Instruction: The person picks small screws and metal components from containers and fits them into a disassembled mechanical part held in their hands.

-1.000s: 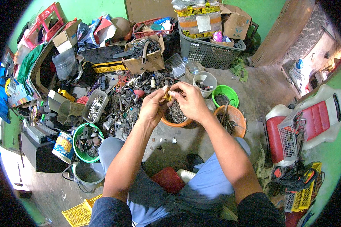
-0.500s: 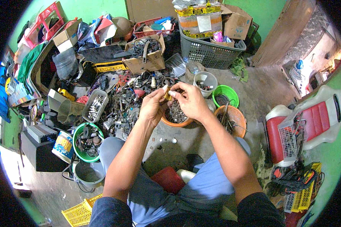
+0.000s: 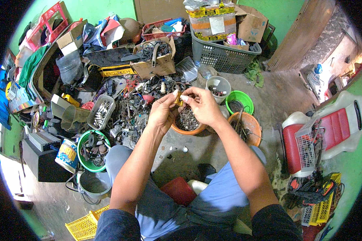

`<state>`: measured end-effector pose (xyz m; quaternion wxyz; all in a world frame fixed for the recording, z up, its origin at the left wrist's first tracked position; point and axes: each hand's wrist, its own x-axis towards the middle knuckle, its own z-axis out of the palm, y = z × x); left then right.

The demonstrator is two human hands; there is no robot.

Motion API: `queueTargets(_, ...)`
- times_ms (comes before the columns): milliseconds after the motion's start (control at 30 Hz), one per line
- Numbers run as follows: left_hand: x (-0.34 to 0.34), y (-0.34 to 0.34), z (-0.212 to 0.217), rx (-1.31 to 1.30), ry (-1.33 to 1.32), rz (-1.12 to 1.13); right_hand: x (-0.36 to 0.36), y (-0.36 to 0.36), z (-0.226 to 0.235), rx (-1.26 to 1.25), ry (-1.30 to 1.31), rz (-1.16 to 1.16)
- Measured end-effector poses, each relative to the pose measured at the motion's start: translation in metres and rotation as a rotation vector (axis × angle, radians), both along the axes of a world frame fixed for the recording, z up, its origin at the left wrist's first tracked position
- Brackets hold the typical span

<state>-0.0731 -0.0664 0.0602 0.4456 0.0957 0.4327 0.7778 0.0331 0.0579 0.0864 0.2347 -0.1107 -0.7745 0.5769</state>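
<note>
A small yellow, boxy part (image 3: pixel 178 99) is pinched between my two hands; its exact kind is too small to make out. My left hand (image 3: pixel 163 111) grips it from the left with thumb and fingers. From the right, my right hand (image 3: pixel 202 105) closes on it with thumb and bent fingers. Below both hands stands an orange bowl (image 3: pixel 188 132) filled with many small dark and grey pieces, partly covered by the hands. A heap of mixed small scrap parts (image 3: pixel 128 100) spreads over the floor to the left of my left hand.
Right of the bowl are a bright green basin (image 3: pixel 251 105), an orange basin (image 3: pixel 254 130) and a whitish bucket (image 3: pixel 225 86). On the left stand a clear tub (image 3: pixel 93 116) and a green-rimmed basin (image 3: pixel 81 150). A grey crate (image 3: pixel 225 60) is behind; a red-white seat (image 3: pixel 330 128) lies right.
Both hands stay in nearly the same place, still on the yellow part. The right hand's fingers have shifted slightly around it.
</note>
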Motion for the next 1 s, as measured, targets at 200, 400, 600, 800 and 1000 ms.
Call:
queueTargets(200,0.0,-0.002,0.003,-0.012,0.012,-0.008,0.001,-0.001,0.002,-0.016,0.019,0.009)
queueTargets(400,-0.011,0.0,-0.006,0.057,-0.071,0.038,0.002,0.01,0.0,-0.254,0.048,0.023)
queueTargets(600,-0.023,-0.003,-0.016,-0.014,-0.06,0.163,0.015,0.02,0.016,-0.015,-0.123,-0.152)
queueTargets(800,-0.018,-0.003,-0.014,-0.065,-0.102,0.095,0.012,0.022,-0.003,0.356,-0.32,-0.305)
queueTargets(1000,-0.013,-0.003,-0.007,-0.049,-0.061,0.041,0.009,0.026,-0.017,0.432,-0.315,-0.344)
